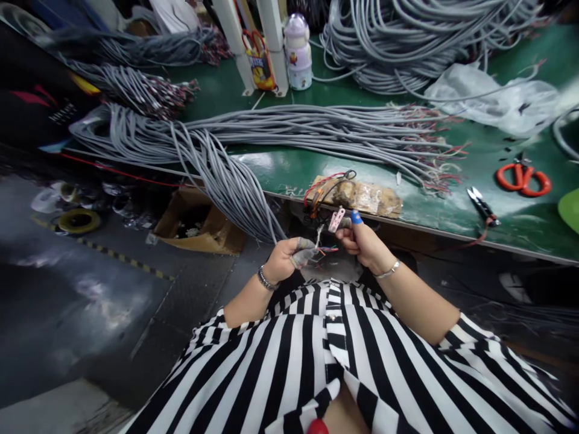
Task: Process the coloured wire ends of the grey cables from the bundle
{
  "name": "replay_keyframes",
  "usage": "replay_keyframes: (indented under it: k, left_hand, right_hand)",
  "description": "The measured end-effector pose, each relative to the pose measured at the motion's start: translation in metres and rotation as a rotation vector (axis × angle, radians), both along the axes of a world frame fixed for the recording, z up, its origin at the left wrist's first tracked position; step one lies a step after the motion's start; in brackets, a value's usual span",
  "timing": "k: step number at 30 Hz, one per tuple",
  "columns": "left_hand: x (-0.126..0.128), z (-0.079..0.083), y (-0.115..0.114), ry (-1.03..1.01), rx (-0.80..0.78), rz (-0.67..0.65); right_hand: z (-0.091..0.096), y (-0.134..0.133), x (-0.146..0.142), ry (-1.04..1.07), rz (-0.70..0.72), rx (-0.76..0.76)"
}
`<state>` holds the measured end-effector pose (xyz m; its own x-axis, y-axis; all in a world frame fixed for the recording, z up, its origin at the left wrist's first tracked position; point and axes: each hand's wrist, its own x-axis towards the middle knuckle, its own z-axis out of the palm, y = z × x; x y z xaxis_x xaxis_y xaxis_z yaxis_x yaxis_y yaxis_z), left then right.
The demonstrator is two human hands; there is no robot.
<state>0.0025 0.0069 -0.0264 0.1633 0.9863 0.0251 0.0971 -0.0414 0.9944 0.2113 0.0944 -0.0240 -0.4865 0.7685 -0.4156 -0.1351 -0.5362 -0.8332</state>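
Note:
Below the table's front edge, my left hand (289,258), with grey coverings on its fingertips, is closed around the end of a grey cable. Thin coloured wires (328,249) and a pale strand fan out from its fingers. My right hand (364,241) is closed just to the right, a blue cover on one raised fingertip. At its fingertips is a small flat pinkish piece (337,220), which it appears to pinch. Grey cables (244,187) hang in a bundle over the table edge towards my left hand. Behind the hands lies a taped wooden block (368,198) with red and black leads.
The green table (266,169) carries a long row of grey cables (307,126) with stripped ends. To the right lie small snips (483,205) and red-handled scissors (523,179). A cable coil (407,42) and a bottle (298,54) stand behind. A cardboard box (217,232) is on the floor.

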Motion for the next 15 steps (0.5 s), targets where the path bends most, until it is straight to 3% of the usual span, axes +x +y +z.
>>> replay_keyframes:
  k: [3,6,10,15]
  left_hand:
    - [0.01,0.002,0.011,0.004,0.032,0.041]
    - [0.014,0.006,0.015,0.052,0.107,0.037]
    - [0.012,0.008,0.011,0.144,0.212,-0.049]
    - [0.009,0.003,0.006,0.238,0.314,-0.152]
  right_hand:
    - [0.005,0.005,-0.008,0.03,0.005,0.011]
    - [0.009,0.001,-0.006,0.012,0.1,0.006]
    - [0.014,-0.01,0.008,-0.048,0.29,0.032]
    - [0.022,-0.015,0.011,-0.107,0.412,0.172]
